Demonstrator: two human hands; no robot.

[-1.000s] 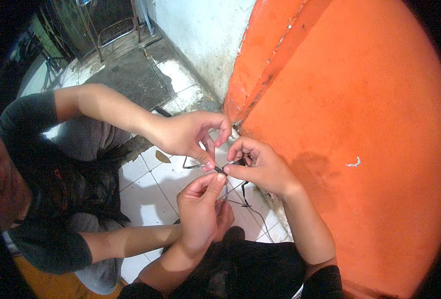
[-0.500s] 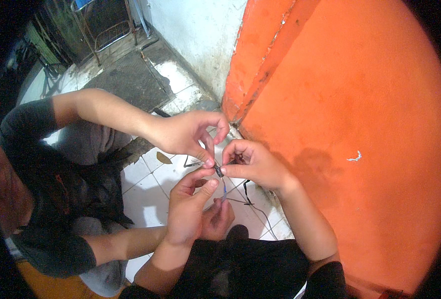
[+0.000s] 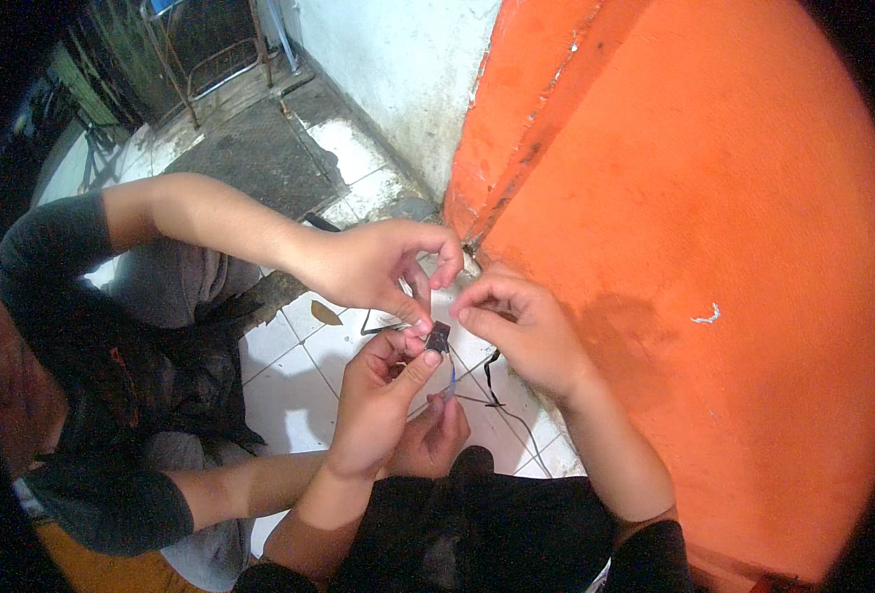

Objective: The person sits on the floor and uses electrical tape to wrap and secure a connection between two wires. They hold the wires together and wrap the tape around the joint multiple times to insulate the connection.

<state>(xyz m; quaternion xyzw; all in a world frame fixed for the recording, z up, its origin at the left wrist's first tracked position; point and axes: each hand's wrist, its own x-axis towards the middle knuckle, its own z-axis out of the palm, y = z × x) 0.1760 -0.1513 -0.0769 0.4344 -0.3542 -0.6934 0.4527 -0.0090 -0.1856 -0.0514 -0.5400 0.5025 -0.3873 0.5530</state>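
A small black piece (image 3: 438, 337), perhaps a connector or a taped joint, is between the thumb and fingers of my left hand (image 3: 370, 395). My right hand (image 3: 526, 326) is just right of it, apart from it, thumb and forefinger pinched; anything between them is too small to make out. Across from me, a co-worker's upper hand (image 3: 383, 272) touches or nearly touches the piece's left side. The co-worker's lower hand (image 3: 429, 437), partly behind my left hand, pinches a thin wire (image 3: 453, 376) with a blue stretch that runs down from the black piece.
An orange wall (image 3: 734, 217) rises close on the right. A thin dark cable (image 3: 521, 420) lies on the white floor tiles (image 3: 284, 376), beside a dry leaf (image 3: 326, 313). The co-worker's knees and dark clothes fill the left. A metal-framed rack (image 3: 225, 74) stands at the back.
My right hand has drawn away from the black piece, up and to the right. My left hand now holds the piece, which shows more fully. The co-worker's hands have barely moved.
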